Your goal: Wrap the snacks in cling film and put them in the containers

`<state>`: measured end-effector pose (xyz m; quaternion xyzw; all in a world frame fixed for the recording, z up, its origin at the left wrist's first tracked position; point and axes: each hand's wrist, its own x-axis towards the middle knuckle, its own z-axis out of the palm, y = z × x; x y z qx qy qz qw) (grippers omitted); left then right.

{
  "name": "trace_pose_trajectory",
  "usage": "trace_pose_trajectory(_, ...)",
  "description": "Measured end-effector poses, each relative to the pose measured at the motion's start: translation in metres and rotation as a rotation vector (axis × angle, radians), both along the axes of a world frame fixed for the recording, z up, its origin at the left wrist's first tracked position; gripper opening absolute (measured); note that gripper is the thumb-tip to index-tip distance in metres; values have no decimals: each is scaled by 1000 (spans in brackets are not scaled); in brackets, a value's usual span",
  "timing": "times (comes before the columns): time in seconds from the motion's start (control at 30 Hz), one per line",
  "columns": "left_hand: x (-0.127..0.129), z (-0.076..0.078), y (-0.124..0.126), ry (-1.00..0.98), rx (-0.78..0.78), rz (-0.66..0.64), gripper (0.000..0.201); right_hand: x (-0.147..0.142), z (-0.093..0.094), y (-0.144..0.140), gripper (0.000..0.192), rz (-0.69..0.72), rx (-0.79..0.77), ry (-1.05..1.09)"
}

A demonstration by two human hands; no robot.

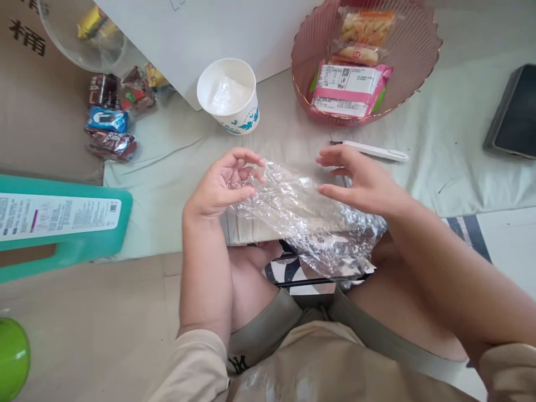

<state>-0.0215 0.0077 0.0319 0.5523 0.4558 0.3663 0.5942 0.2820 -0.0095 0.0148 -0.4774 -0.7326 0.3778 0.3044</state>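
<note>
Clear plastic wrap (pixel 305 215), crumpled and glossy, lies over a pale box (pixel 247 229) resting on the person's lap, at the near centre of the head view. Left hand (pixel 221 187): fingers curled, thumb and fingertips pinching the left edge of the film just above the box's top face; grip light, hand half closed. Right hand (pixel 362 181): fingers extended and nearly flat, touching the right part of the film from above; open, with nothing clasped.

Judged from this posture, the film is being worked loose from the box. A clean result would call for a firm pinch on the left edge, the right palm steadying the box, and a pull along the surface so the film does not tear into strips.

Far of the hands: a white paper cup (pixel 228 95) at left centre, a pink ribbed bowl (pixel 419 61) holding snack packets, and a white pen (pixel 374 151) just beyond the right fingers. Far left, loose wrapped sweets (pixel 111 117); at the left edge, a teal container (pixel 62 223); far right, a dark tablet (pixel 513 114).
</note>
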Motion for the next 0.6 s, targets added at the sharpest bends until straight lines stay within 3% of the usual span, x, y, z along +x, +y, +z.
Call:
trace_pose_trajectory(0.07,2,2,-2,-64,-17,-40,49,-8,-2,8,57,129,-145,88)
trace_pose_trajectory(0.13,3,3,-3,-136,-12,-58,47,-18,2,10,37,281,-287,107)
trace_pose_trajectory(0.2,2,4,-2,-213,3,-22,53,-25,8,7,18,348,-384,99)
trace_pose_trajectory(0.3,2,3,1,-368,-47,97,72,-31,8,1,22,198,-425,170)
trace_pose_trajectory(0.4,11,-5,6,-505,-245,184,72,-32,-2,-1,28,4,-419,312)
trace_pose_trajectory(0.5,31,-16,7,-452,-453,104,76,-30,-11,-1,31,-94,-402,378)
trace_pose_trajectory(0.6,51,-25,6,-302,-471,52,71,-29,-13,-3,28,-141,-378,331)
